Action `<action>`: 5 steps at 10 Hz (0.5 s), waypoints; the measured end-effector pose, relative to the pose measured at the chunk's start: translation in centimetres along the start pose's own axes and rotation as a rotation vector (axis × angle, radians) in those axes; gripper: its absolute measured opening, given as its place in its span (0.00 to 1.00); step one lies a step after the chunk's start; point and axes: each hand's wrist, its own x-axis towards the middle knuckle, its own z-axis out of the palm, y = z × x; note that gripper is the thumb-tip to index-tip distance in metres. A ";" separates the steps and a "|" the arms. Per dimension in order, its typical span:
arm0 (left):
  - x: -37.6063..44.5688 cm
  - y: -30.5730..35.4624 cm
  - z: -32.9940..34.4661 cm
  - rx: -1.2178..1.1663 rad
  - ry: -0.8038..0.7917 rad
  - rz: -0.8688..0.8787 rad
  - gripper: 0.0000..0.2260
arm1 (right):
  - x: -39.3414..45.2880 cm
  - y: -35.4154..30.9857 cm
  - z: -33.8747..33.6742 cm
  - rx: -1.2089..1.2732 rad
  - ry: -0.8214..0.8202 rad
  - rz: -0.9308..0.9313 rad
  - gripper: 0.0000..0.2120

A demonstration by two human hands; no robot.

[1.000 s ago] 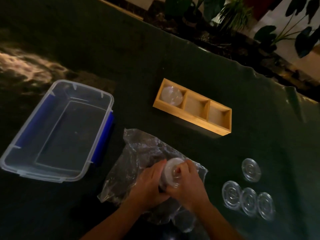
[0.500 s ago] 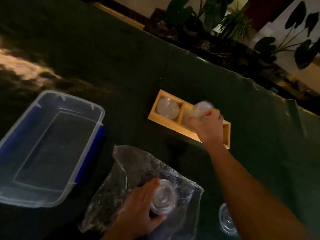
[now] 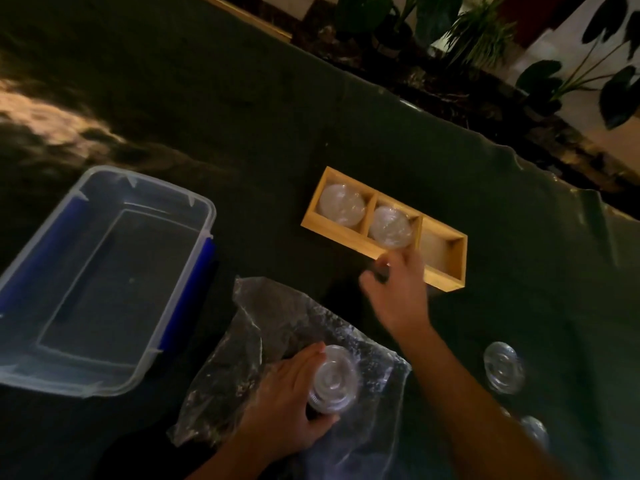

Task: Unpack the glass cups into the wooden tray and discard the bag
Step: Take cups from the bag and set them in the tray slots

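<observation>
Head view: two cups [image 3: 342, 205] fill the tray's [image 3: 445, 279] left and middle cells, the right hand [image 3: 394, 289] hovers empty, fingers loosely spread, while the left hand [image 3: 287, 403] grips a third cup [image 3: 333, 382] on the bag [image 3: 277, 327], probably bound for the last cell.

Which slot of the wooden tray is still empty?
The right-end slot of the wooden tray, beside the right hand; the other two each hold a glass cup.

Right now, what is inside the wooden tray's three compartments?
The wooden tray holds one glass cup in its left compartment and a second cup in the middle. The right compartment shows bare wood, though the right hand covers its near corner.
</observation>
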 end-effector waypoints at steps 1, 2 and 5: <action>0.3 -0.2 0.4 0.029 0.004 -0.021 0.41 | -8.0 -1.3 1.8 0.015 -0.300 -0.011 0.08; 0.1 -0.6 0.7 0.115 -0.055 -0.046 0.40 | -13.3 -1.5 3.8 -0.137 -0.470 0.076 0.26; -0.9 -0.3 0.5 0.148 -0.209 -0.177 0.44 | -13.7 -1.2 5.0 -0.188 -0.529 0.207 0.45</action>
